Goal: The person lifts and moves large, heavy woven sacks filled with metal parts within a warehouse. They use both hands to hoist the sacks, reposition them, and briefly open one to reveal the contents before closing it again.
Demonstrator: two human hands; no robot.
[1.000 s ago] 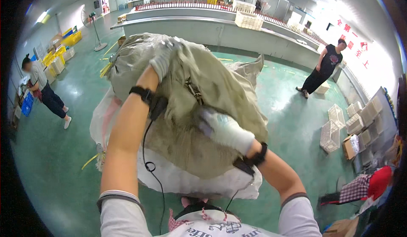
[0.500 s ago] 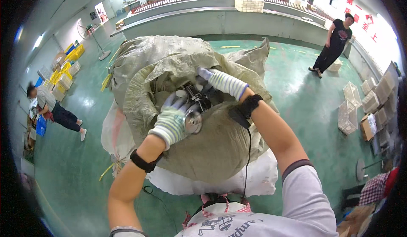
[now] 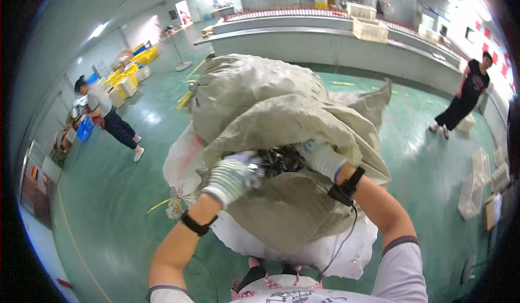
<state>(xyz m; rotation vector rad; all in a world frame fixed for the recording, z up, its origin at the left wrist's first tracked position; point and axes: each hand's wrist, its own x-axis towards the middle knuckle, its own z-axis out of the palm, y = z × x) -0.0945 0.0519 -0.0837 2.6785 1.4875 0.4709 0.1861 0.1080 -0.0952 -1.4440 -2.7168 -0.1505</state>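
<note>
A large grey-beige woven sack (image 3: 260, 83) stands in front of me, its mouth folded open toward me. Dark and shiny metal parts (image 3: 281, 159) lie inside the opening. My left hand (image 3: 228, 177), in a white glove with green stripes, is at the left of the mouth. Its fingers close around a shiny metal part (image 3: 254, 174), blurred by motion. At the right of the mouth, my right hand (image 3: 322, 159) reaches in under the sack's fold, wearing the same kind of glove. Its fingertips are blurred and partly hidden against the fold and the parts.
White sacking (image 3: 346, 254) lies beneath the sack. Beyond it runs a long counter (image 3: 281, 46) with white crates (image 3: 370, 30). One person (image 3: 111, 113) stands at left near yellow crates (image 3: 127, 83), another (image 3: 470, 94) at right. White crates (image 3: 471, 194) sit on the right floor.
My view has swung left, so the scene sits further right. The sack's far fold hangs lower over the mouth. My right hand has moved toward me, under that fold; the left stays by the metal part.
</note>
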